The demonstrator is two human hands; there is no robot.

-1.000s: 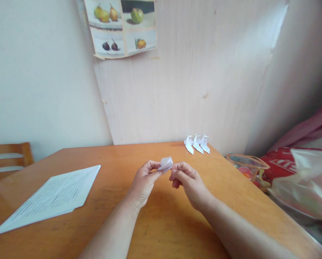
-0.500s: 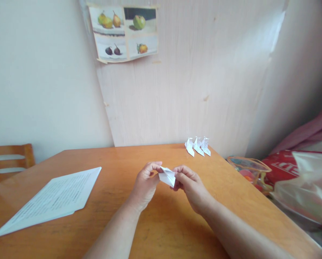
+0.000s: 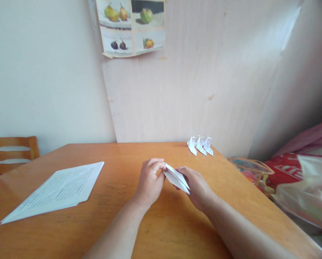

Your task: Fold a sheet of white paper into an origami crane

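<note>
Between my two hands, above the wooden table, is a folded piece of white paper (image 3: 176, 177). Its layers taper to two points at the lower right. My left hand (image 3: 151, 180) pinches the upper left corner between thumb and fingers. The right edge is gripped by my right hand (image 3: 194, 185), whose fingertips are partly hidden behind the paper. Three folded paper birds (image 3: 200, 146) stand side by side near the table's far right corner, apart from my hands.
A stack of printed sheets (image 3: 55, 190) lies on the table (image 3: 118, 223) at the left. A wooden chair (image 3: 12, 151) stands beyond it. Past the right edge are an orange-rimmed mesh basket (image 3: 251, 169) and a red and white bag (image 3: 295, 176). Fruit pictures (image 3: 132, 27) hang on the back board.
The folded paper has been turned, so its points now aim toward the lower right and more of its length shows. Both hands keep hold of it. The camera view has shifted slightly.
</note>
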